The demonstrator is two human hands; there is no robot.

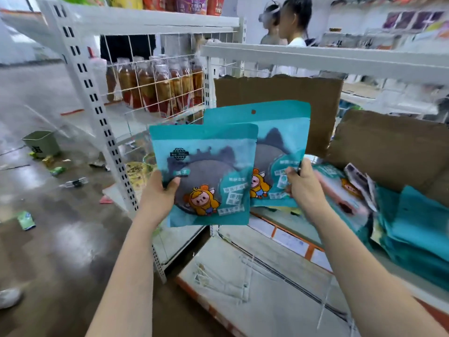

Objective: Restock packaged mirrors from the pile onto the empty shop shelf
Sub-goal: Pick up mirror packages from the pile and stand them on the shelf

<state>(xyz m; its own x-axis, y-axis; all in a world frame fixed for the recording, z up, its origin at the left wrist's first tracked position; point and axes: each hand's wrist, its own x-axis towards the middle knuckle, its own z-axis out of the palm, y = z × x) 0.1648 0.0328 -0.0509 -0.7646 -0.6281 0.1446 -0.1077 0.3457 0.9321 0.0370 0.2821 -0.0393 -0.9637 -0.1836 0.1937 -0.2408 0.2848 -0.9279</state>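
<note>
Above the bare shelf (243,300), the left hand (155,198) grips a mirror packet (206,152) and the right hand (303,188) pinches a second packet (279,132), both upright, probably for shelving face-out.

Floor: a grey glossy floor (60,251) is reflecting pale patches of light at near left, with litter (26,220) lying scattered over it.
Rack: a white metal rack (103,122) is standing at left, its slotted upright slanting; a wire mesh panel (145,57) is fronting rows of bottles (165,93).
Bin: a green bin (42,143) is sitting on the floor, far left.
Shelf: a bare white shelf board (243,300) is lying near right.
Far right: blurred wall shelves (359,40) are carrying goods.
</note>
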